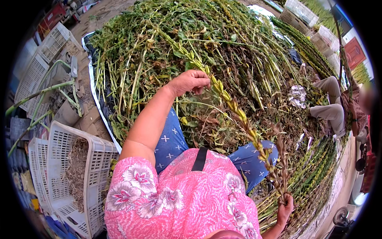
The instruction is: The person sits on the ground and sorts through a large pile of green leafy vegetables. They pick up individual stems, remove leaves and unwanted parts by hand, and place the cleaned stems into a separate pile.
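Note:
A long sesame stalk [228,97] set with green-yellow pods runs slantwise across the view, from the plant heap at the upper left to the lower right. My left hand [191,82] has its fingers curled in and pinches the stalk at about its upper third. Down at the lower right, my right hand [285,209] grips the stalk's browned, dry end. A second dried brown stem [281,152] rises from the same fist. Under the stalk, between my knees, lies a heap of cut green and withered plants [209,119].
White plastic crates [68,173] stand at my left, one holding dry debris. More crates [301,13] are at the upper right. Another person [331,104] sits at the right. Cut stalks [307,176] lie by my right knee. A sheet edge [95,86] borders the heap.

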The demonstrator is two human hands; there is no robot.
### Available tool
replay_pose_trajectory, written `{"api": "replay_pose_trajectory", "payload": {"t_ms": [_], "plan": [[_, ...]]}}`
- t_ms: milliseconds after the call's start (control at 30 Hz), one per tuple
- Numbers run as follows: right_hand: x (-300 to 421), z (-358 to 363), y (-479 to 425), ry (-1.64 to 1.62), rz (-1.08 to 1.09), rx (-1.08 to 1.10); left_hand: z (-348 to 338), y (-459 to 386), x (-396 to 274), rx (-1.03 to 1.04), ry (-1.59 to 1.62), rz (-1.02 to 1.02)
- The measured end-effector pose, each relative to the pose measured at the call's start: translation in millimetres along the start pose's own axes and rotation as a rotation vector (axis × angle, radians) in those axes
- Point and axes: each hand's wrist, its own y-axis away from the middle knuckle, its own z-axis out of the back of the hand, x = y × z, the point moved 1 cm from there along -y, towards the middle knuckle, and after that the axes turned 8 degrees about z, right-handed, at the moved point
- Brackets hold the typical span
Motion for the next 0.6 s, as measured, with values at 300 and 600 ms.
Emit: {"api": "replay_pose_trajectory", "payload": {"t_ms": [300, 600], "plan": [[3.6, -1.9, -10.2, 0.046, -0.16, 0.07, 14.2, -38.8, 76.5, -0.416, 0.044, 0.506], [22.4, 13.2, -2.2, -0.102, -0.281, 0.188, -26.1, -57.9, 140.2, -0.6, 0.505, 0.331]]}}
